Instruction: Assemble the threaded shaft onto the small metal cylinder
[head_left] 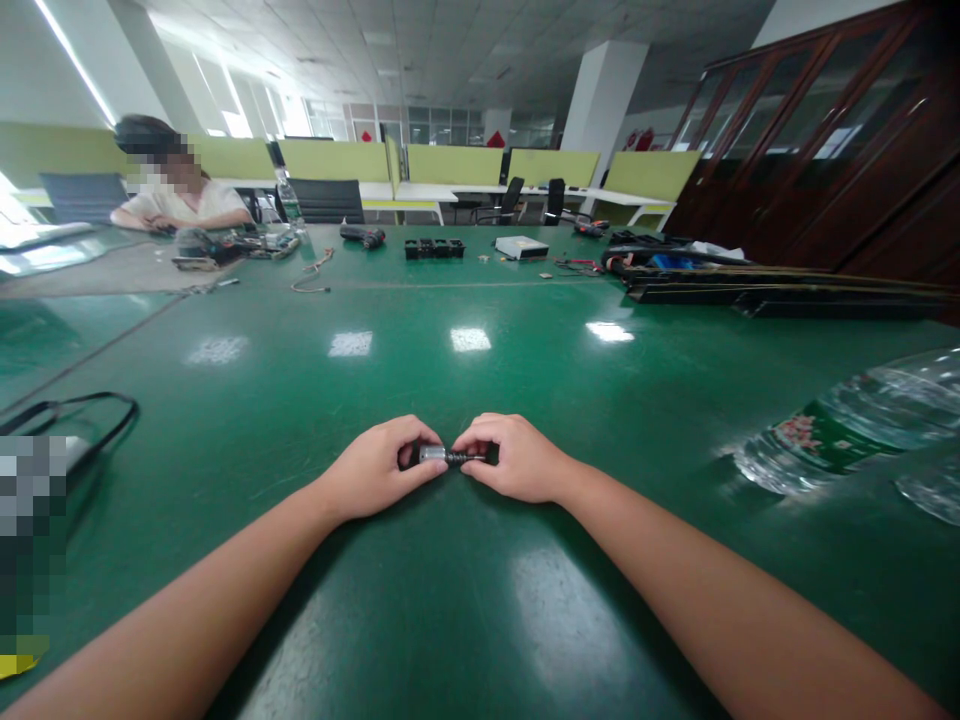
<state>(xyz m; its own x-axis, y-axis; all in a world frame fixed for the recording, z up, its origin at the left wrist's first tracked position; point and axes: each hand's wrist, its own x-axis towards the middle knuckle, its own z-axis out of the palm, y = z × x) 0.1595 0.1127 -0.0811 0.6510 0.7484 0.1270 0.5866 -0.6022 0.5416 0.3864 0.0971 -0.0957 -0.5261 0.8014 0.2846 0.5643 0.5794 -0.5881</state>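
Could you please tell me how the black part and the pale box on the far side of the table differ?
The black part is dark all over, while the pale box is light grey. The black part has an uneven, broken-up top; the pale box looks flat and smooth on top. Both lie on the green table, beyond the left hand and the right hand, and neither is being touched.

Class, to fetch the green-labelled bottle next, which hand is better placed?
Right, I judge: the right hand is nearer the bottle, and the left hand would have to reach past it. Both hands are on the small metal part, though, so the right would first have to free its grip.
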